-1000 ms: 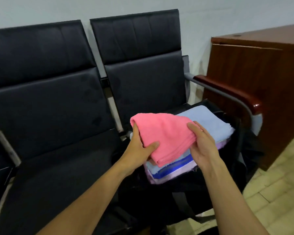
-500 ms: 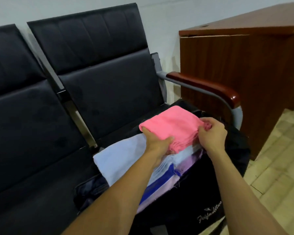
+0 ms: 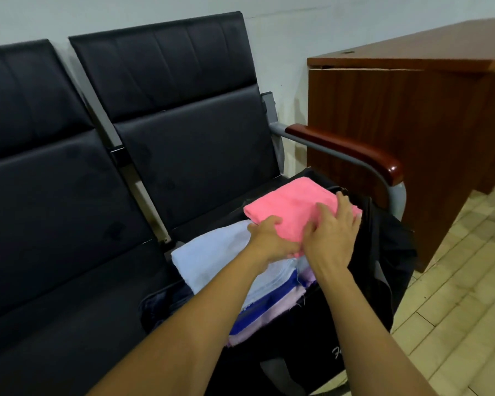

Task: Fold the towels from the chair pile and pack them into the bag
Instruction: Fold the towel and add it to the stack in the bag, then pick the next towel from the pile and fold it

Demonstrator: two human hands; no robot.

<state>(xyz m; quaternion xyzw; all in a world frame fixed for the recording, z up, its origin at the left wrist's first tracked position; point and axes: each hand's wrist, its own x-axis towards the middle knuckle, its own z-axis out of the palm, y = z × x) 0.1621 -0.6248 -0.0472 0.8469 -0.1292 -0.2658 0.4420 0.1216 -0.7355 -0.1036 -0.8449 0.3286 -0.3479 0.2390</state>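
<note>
Hands (left hand (image 3: 272, 238), right hand (image 3: 330, 232)) flatten pink towel (image 3: 292, 207) near armrest (image 3: 346, 150).

Dim, even indoor light, soft shadows, slight softness throughout, and wide-angle bending toward the edges.

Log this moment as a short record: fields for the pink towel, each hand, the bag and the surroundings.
pink towel: folded, on top of the stack
stack: light blue, blue and lilac towels, sticking out of the bag
left hand: resting on the pink towel's near edge
right hand: fingers spread flat on the pink towel
bag: black, open, on the chair seat
chair: black, wooden armrest
desk: beside the chair
</note>
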